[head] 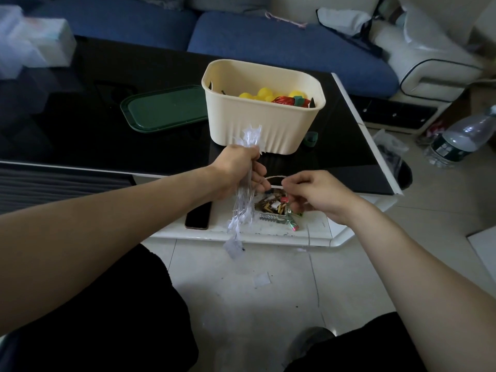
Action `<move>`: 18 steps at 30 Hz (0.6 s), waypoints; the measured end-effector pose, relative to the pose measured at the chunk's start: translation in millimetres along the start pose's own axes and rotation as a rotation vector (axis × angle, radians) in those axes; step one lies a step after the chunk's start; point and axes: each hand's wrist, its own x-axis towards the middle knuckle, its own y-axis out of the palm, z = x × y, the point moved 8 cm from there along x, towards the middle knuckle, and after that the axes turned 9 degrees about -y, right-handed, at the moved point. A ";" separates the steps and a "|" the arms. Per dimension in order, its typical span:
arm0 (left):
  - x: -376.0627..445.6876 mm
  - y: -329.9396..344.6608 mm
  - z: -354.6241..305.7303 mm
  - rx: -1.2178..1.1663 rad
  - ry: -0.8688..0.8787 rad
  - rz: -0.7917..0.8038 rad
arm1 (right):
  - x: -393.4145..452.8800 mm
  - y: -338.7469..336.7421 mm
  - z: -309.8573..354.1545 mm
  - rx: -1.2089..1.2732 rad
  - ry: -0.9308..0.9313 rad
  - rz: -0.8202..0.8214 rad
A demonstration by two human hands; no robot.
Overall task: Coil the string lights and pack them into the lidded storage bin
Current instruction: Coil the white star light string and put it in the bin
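My left hand (239,171) grips a bunched coil of clear string lights (243,210) upright, with white tips sticking out above the fist and a loose tail hanging below the table's front edge. My right hand (312,194) pinches a thin white band (273,181) that loops from the bundle toward its fingers. Just behind both hands, the cream storage bin (263,122) stands open on the black table, with yellow and red items inside. Its dark green lid (165,108) lies flat to the bin's left.
A black phone (198,216) and a foil tray of small scraps (276,208) lie on the table's white lower shelf. A blue sofa runs behind the table. A plastic water bottle (461,139) stands on the floor at the right. White boxes (32,41) sit at the far left.
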 end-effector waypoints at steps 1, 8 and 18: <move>0.2 0.3 0.6 0.010 -0.006 0.003 | -0.6 -2.8 1.5 0.075 -0.002 -0.031; 5.3 5.5 4.7 0.060 -0.005 0.007 | -5.4 6.8 23.8 0.433 -0.103 -0.020; 7.3 4.0 0.9 0.133 0.110 -0.037 | -22.8 28.4 39.0 0.469 -0.062 0.265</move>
